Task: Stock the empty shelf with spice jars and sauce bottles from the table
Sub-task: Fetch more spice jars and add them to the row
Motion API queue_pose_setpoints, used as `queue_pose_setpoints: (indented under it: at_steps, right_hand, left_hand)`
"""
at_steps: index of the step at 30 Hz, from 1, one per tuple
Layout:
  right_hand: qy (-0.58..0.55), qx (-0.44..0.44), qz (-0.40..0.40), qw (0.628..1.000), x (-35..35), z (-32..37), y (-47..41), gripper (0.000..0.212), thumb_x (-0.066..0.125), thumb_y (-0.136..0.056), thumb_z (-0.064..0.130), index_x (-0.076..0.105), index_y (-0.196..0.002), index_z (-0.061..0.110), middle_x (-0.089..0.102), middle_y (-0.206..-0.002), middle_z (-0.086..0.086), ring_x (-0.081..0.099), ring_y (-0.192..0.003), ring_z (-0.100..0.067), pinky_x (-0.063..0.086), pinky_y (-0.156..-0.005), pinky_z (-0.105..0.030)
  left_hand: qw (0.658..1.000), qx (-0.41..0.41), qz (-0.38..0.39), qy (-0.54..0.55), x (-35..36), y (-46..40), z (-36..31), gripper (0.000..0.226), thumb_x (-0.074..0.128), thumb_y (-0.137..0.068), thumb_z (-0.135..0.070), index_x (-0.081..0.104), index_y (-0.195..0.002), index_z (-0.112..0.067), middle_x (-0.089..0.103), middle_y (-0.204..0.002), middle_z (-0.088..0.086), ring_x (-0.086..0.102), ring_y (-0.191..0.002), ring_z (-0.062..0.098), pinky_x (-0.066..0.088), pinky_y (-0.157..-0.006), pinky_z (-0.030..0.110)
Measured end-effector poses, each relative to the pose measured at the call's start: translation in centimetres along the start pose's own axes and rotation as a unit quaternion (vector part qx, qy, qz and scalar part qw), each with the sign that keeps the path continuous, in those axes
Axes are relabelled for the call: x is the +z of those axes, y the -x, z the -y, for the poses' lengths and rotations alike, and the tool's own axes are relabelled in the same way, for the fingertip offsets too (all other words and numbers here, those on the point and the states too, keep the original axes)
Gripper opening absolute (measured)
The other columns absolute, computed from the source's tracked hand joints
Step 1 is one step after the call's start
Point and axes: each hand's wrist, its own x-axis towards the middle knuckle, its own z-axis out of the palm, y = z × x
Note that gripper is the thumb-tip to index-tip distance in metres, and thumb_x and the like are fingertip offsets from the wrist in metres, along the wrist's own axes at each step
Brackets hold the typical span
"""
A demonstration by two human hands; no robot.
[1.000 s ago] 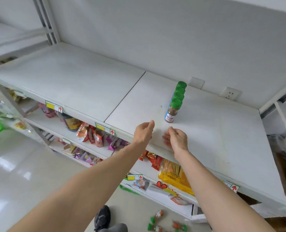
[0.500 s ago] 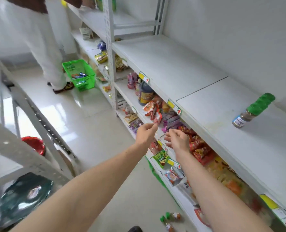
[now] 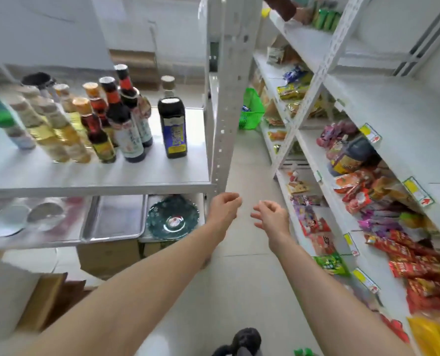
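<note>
**Glass sauce bottles wait on the white table, both hands free**

Dark glass sauce bottles (image 3: pixel 126 119) with red and orange caps stand upright in a cluster on the white metal table (image 3: pixel 141 173) at left, beside pale yellow bottles (image 3: pixel 57 129). A squat dark bottle with a blue label (image 3: pixel 173 127) stands apart to their right. The left hand (image 3: pixel 222 208) and right hand (image 3: pixel 271 217) hang over the floor aisle, fingers loosely curled, holding nothing. The empty white shelf (image 3: pixel 404 129) runs along the right, above rows of snack packets (image 3: pixel 393 227).

White metal shelving (image 3: pixel 221 98) holds dark bottles (image 3: pixel 126 119) with red caps, pale yellow bottles (image 3: pixel 59 129), a blue-labelled black jug (image 3: pixel 173 124), red snack packets (image 3: pixel 417 258) and a green basket (image 3: pixel 252 109).
</note>
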Motion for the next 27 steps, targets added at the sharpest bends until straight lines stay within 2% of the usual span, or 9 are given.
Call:
queue_pose_setpoints:
  at_steps: [5,10,12,14,16,20,22,27]
  right_hand:
    - [0.029,-0.023,0.075,0.997,10.8,0.2,5.5,0.012,0.056,-0.095,0.021,0.064,-0.097,0.013,0.069,-0.093,-0.004,0.07,-0.081,-0.018,0.057,-0.072,-0.036]
    - [0.045,-0.046,0.155,0.986,20.2,1.7,10.2,0.013,0.054,-0.099,0.022,0.062,-0.102,0.013,0.07,-0.095,-0.004,0.068,-0.079,-0.015,0.057,-0.064,-0.028]
    - [0.05,-0.05,0.187,0.98,23.5,2.4,11.5,0.013,0.054,-0.099,0.022,0.063,-0.099,0.014,0.07,-0.097,-0.005,0.069,-0.083,-0.018,0.058,-0.071,-0.032]
    - [0.066,-0.061,0.214,0.973,26.5,3.2,12.4,0.014,0.053,-0.099,0.024,0.065,-0.1,0.015,0.071,-0.099,-0.005,0.07,-0.087,-0.019,0.059,-0.08,-0.036]
    - [0.075,-0.068,0.236,0.967,29.4,4.1,13.0,0.017,0.053,-0.099,0.024,0.064,-0.106,0.013,0.07,-0.1,-0.004,0.07,-0.089,-0.018,0.059,-0.081,-0.036]
    - [0.083,-0.096,0.268,0.955,34.9,5.9,13.2,0.018,0.053,-0.099,0.025,0.063,-0.108,0.013,0.069,-0.101,-0.003,0.07,-0.088,-0.018,0.056,-0.066,-0.027]
    - [0.085,-0.098,0.284,0.95,37.3,6.7,13.1,0.017,0.053,-0.098,0.025,0.062,-0.108,0.014,0.068,-0.101,-0.002,0.07,-0.086,-0.017,0.055,-0.064,-0.025]
    - [0.098,-0.109,0.315,0.938,42.7,8.4,11.6,0.022,0.054,-0.099,0.026,0.063,-0.112,0.012,0.068,-0.102,-0.005,0.07,-0.083,-0.016,0.059,-0.076,-0.034]
  left_hand:
    - [0.997,-0.001,-0.082,-0.003,-12.3,1.9,1.6,0.028,0.063,-0.085,-0.019,0.069,-0.112,-0.015,0.071,-0.108,0.001,0.066,-0.099,0.02,0.055,-0.09,0.042]
    - [0.986,0.005,-0.163,0.042,-22.1,3.9,1.7,0.019,0.062,-0.087,-0.013,0.067,-0.104,-0.019,0.068,-0.099,-0.002,0.064,-0.101,0.019,0.054,-0.093,0.042]
    - [0.979,0.009,-0.195,0.055,-25.6,4.5,1.5,0.02,0.062,-0.087,-0.015,0.067,-0.106,-0.019,0.068,-0.104,-0.001,0.062,-0.104,0.019,0.053,-0.095,0.042]
    - [0.973,0.019,-0.221,0.065,-28.8,4.7,1.3,0.026,0.062,-0.088,-0.016,0.066,-0.113,-0.016,0.066,-0.106,0.0,0.06,-0.104,0.018,0.052,-0.096,0.041]
    - [0.966,0.029,-0.246,0.075,-31.8,4.6,0.7,0.028,0.061,-0.09,-0.014,0.064,-0.117,-0.012,0.064,-0.105,0.0,0.059,-0.1,0.016,0.053,-0.093,0.037]
    - [0.95,0.039,-0.296,0.09,-37.1,3.3,-0.8,0.028,0.062,-0.087,-0.014,0.066,-0.115,-0.012,0.068,-0.107,0.003,0.062,-0.1,0.02,0.055,-0.091,0.039]
    - [0.946,0.037,-0.311,0.089,-39.4,2.2,-1.5,0.029,0.063,-0.085,-0.017,0.066,-0.114,-0.015,0.068,-0.105,0.001,0.063,-0.102,0.021,0.054,-0.093,0.041]
    - [0.932,0.048,-0.351,0.072,-44.4,-1.0,-4.1,0.031,0.062,-0.085,-0.019,0.067,-0.116,-0.015,0.067,-0.108,0.0,0.062,-0.101,0.02,0.053,-0.094,0.045]
